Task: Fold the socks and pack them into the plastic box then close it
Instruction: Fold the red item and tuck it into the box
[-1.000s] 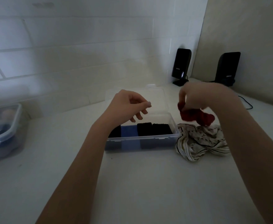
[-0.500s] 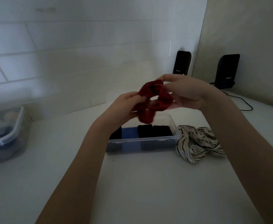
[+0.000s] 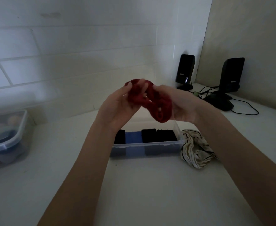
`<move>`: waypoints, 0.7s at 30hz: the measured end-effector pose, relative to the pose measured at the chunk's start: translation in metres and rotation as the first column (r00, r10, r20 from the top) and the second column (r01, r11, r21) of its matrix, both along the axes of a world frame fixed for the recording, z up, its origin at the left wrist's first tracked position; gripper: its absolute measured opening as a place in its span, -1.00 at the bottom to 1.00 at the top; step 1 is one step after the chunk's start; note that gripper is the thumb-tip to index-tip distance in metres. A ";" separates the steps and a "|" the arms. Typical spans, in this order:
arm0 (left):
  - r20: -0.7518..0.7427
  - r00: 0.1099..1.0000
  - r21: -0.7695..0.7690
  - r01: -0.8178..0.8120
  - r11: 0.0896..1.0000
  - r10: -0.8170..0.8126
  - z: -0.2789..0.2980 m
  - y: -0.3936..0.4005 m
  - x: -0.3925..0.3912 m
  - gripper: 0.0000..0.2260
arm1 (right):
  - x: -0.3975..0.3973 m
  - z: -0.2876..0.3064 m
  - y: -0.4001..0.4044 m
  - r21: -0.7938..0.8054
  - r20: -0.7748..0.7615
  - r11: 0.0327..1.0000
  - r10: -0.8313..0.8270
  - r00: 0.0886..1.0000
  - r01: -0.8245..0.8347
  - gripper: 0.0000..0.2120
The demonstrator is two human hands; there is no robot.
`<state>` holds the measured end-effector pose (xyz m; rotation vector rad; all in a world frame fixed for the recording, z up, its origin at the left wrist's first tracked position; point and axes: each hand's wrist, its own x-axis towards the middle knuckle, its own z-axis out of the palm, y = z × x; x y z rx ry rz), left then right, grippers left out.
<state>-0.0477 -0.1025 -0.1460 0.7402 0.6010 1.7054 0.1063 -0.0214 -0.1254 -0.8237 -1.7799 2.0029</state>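
Bare counter (image 3: 150, 193) before the open plastic box (image 3: 147, 146); striped cloth (image 3: 196, 150) touching its right end.

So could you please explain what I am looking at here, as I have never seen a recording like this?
There is no machine: a person wears a camera on the head, looking forward and down at their own bare arms. That is the only view. The left hand and the right hand both grip a red sock, held in the air above an open clear plastic box. In the box lie folded socks: black ones and a blue one. Beside the box, on the right, lies a crumpled striped cream sock on the white counter. At the far left is another lidded container; at the back right stand two black speakers with cables.
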 end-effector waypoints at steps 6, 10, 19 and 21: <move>-0.386 0.902 0.033 -0.196 0.980 0.194 -0.001 0.005 0.009 -0.51 | -0.007 0.001 -0.009 0.637 0.133 0.771 -0.126 0.983 0.012 -0.68; -0.593 0.761 0.079 -0.268 0.960 0.261 -0.002 0.001 0.007 -0.41 | -0.002 0.009 -0.008 0.732 0.100 0.681 -0.143 0.985 0.024 -0.75; -0.814 0.496 0.125 -0.358 0.925 0.303 -0.004 0.000 0.010 -0.46 | 0.000 0.013 -0.008 0.675 -0.144 0.720 -0.080 0.986 0.158 -0.83; -0.775 0.554 0.108 -0.358 0.928 0.304 -0.001 -0.002 0.010 -0.55 | -0.002 0.012 -0.007 0.662 -0.158 0.728 -0.098 0.983 0.179 -0.77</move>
